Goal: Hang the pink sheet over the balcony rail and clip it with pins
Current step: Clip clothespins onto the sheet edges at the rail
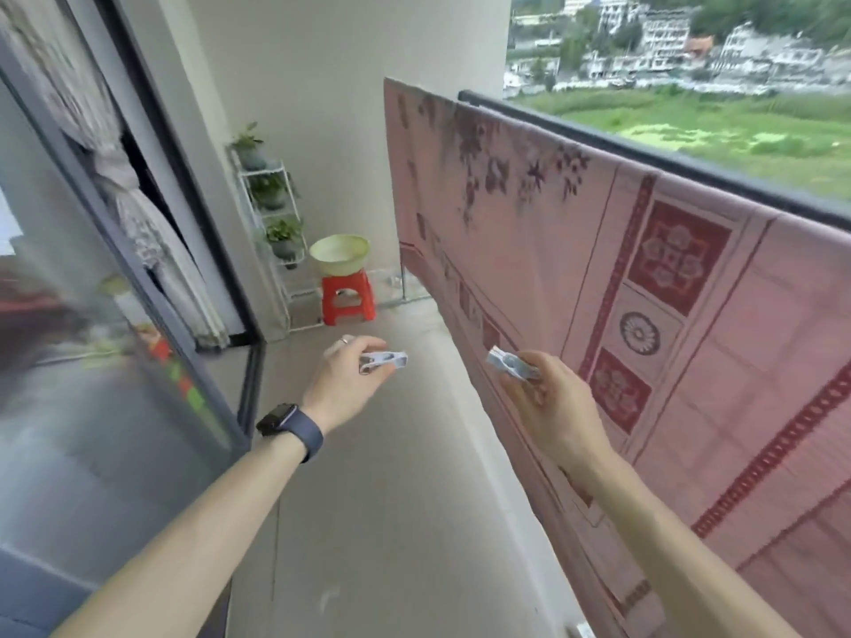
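Observation:
The pink sheet (543,250), patterned with dark red squares and flower prints, drapes over the dark balcony rail (690,165) and hangs down on my side. My left hand (343,384) pinches a pale grey clothes pin (384,360) above the balcony floor, left of the sheet. My right hand (548,402) grips a second pale grey clothes pin (511,362) just in front of the hanging sheet, well below the rail. No pin shows on the rail.
A red plastic stool (347,299) carries a pale green basin (340,260) at the far end, beside a white plant rack (276,214) with potted plants. A glass sliding door (115,343) runs along my left. The concrete floor (368,499) lies between door and sheet.

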`<state>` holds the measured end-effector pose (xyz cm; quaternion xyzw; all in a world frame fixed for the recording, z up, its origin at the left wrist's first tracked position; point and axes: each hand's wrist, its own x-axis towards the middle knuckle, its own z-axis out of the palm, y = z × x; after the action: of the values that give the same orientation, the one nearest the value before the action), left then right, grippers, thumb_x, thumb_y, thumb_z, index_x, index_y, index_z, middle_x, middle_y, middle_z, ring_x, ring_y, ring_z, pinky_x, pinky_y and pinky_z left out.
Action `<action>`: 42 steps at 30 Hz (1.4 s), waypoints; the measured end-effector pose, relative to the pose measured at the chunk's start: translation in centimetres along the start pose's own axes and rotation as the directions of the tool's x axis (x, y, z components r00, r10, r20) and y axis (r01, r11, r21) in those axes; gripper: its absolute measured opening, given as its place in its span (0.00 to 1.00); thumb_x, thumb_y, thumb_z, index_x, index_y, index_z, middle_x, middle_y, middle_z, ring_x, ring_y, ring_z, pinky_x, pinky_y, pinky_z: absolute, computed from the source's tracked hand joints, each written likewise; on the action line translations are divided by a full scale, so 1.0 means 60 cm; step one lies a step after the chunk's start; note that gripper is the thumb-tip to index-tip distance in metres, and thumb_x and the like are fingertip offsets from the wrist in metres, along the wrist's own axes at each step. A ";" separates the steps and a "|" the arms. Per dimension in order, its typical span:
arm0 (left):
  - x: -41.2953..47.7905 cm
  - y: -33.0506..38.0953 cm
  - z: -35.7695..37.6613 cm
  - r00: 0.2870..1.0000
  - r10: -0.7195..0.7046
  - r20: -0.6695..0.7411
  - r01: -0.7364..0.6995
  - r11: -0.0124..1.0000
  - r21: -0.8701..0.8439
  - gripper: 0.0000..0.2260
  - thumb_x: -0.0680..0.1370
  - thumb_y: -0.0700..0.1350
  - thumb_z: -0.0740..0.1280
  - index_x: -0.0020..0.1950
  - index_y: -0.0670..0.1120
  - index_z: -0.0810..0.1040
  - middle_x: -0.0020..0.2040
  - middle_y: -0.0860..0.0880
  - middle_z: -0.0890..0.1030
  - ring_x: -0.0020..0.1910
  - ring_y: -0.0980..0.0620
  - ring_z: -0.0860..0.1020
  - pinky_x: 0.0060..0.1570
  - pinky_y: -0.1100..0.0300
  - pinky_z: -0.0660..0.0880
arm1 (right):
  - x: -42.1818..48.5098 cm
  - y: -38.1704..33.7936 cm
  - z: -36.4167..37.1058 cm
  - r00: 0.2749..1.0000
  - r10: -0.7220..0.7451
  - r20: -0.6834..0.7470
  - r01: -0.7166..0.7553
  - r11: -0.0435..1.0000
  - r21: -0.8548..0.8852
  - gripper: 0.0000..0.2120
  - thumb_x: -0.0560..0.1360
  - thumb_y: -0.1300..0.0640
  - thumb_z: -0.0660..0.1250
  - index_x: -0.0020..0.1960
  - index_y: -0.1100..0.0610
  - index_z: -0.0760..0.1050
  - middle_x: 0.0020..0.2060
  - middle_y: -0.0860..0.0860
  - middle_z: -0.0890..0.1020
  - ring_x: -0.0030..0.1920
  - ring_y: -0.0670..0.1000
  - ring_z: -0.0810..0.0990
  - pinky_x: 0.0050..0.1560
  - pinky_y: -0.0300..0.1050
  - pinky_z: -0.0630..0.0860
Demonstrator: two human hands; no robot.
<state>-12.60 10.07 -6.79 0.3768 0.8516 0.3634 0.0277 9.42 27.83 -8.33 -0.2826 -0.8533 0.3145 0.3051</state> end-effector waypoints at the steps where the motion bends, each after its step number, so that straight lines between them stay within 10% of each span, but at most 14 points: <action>1: 0.035 -0.012 -0.024 1.000 0.018 -0.006 -0.018 0.999 0.030 0.11 0.75 0.47 0.73 0.56 0.49 0.82 0.50 0.50 0.79 0.52 0.51 0.77 0.48 0.65 0.66 | 0.042 -0.009 0.015 0.999 -0.045 -0.001 0.045 0.997 -0.066 0.12 0.78 0.48 0.69 0.60 0.51 0.77 0.51 0.46 0.81 0.51 0.50 0.78 0.47 0.47 0.74; 13: 0.423 -0.171 -0.151 0.994 0.023 -0.105 0.000 0.978 0.209 0.10 0.76 0.54 0.70 0.55 0.53 0.80 0.50 0.52 0.82 0.53 0.50 0.78 0.48 0.53 0.76 | 0.448 -0.093 0.216 0.983 -0.178 0.035 0.182 0.960 -0.214 0.13 0.78 0.50 0.69 0.61 0.52 0.79 0.53 0.49 0.83 0.55 0.58 0.76 0.50 0.54 0.74; 32: 1.197 -0.366 -0.152 0.982 0.028 -0.187 0.023 0.964 0.263 0.09 0.77 0.55 0.68 0.55 0.55 0.80 0.49 0.52 0.81 0.45 0.54 0.74 0.33 0.64 0.64 | 1.243 -0.060 0.528 0.949 -0.307 0.071 0.315 0.922 -0.224 0.12 0.77 0.49 0.69 0.60 0.51 0.78 0.52 0.49 0.83 0.55 0.59 0.76 0.50 0.55 0.75; 42: 1.630 -0.565 -0.168 0.985 0.060 -0.165 -0.029 0.982 0.186 0.09 0.76 0.55 0.69 0.55 0.56 0.80 0.51 0.55 0.83 0.51 0.52 0.79 0.47 0.54 0.77 | 1.626 -0.059 0.749 0.964 -0.262 0.041 0.264 0.933 -0.243 0.10 0.78 0.49 0.69 0.58 0.49 0.79 0.49 0.46 0.83 0.48 0.55 0.76 0.47 0.52 0.75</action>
<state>-106.81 53.48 1.08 0.3646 0.8719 0.3149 -0.0878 -86.81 74.96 -0.03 -0.2003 -0.9170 0.1636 0.3036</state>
